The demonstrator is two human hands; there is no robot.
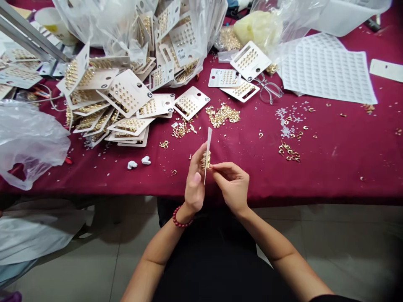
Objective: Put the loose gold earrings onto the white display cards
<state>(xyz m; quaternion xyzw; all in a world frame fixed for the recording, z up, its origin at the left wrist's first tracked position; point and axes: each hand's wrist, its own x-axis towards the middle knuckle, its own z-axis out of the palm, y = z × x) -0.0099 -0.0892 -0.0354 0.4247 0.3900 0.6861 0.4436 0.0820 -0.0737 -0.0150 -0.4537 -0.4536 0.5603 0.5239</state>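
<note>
Starting at the left, a crumpled clear plastic bag point(28, 142) hangs over the near edge of the tabletop point(317, 180), which is covered in maroon cloth; beyond it, a large loose heap of white cards set with gold studs point(126, 98) fans out toward the far side, with more clear bags point(94, 25) behind; two small white lumps point(137, 162) lie just near the heap; the left hand point(194, 180), a red bead bracelet point(180, 217) at its wrist, is clamped on a narrow white card point(208, 144), held upright and edge-on above the near part of the tabletop; gold studs point(205, 160) line the card at its lower part; the right hand point(231, 184) comes in beside it, thumb and forefinger pinched together on those studs, so the two hands nearly touch; farther off lies a scattered pile of loose gold pieces point(223, 115), with a pair of clear-framed glasses point(269, 89) beyond; toward the right, small gold hooks point(289, 152) and white specks point(287, 119) are strewn over the cloth; at the far right, a large white sheet of printed labels point(327, 69) lies flat.
</note>
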